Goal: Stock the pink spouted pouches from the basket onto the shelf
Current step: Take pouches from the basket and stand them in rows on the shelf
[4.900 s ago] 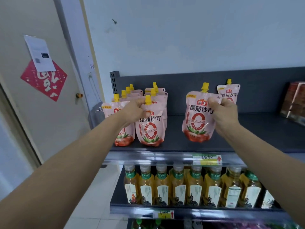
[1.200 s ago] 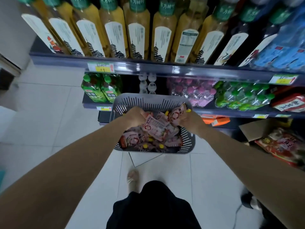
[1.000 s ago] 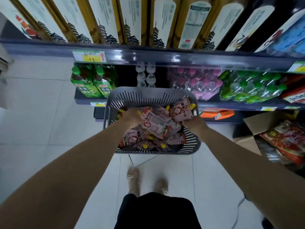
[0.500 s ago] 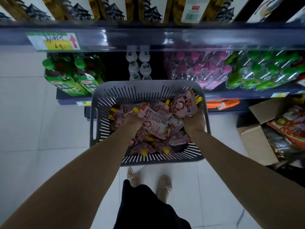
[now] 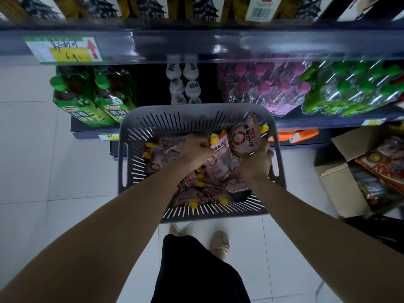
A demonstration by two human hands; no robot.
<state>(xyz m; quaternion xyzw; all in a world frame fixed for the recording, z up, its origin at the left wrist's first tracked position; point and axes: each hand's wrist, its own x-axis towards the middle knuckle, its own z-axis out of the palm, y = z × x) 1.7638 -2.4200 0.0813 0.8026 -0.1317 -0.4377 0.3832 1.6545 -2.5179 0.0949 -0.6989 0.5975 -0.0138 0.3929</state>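
- Yellow price tag [image 5: 63, 49] with a red arrow, fixed to the upper shelf edge [image 5: 240, 43] at far left.
- Below it, two green-capped tea bottles [image 5: 94, 97] on the lower shelf, labels facing up toward the camera.
- Just right of those, small white bottles [image 5: 183, 84] in two short rows, behind the basket's far rim.
- Grey slatted basket [image 5: 131, 149] on the floor in front of the shelving, holding a loose heap of pink spouted pouches [image 5: 196, 193] with yellow caps pointing various ways.
- Left hand [image 5: 193, 154] down inside the basket, fingers curled tight into a fist around the neck of a pink pouch [image 5: 220, 158], its yellow cap poking out just right of the knuckles.
- Right hand [image 5: 256, 162] at the basket's right side, closed around the lower part of a second pink pouch [image 5: 242, 138], lifted above the heap and tilted, yellow cap near the basket's right wall.
- Wrapped packs of pink-capped bottles [image 5: 262, 88] and green-capped bottles [image 5: 349, 90] on the lower shelf, behind and right of the basket.
- Open cardboard box [image 5: 341, 178] of red packets on the floor at far right.
- Dark garment [image 5: 196, 270] and a beige shoe [image 5: 219, 243] on pale floor tiles, below the basket.
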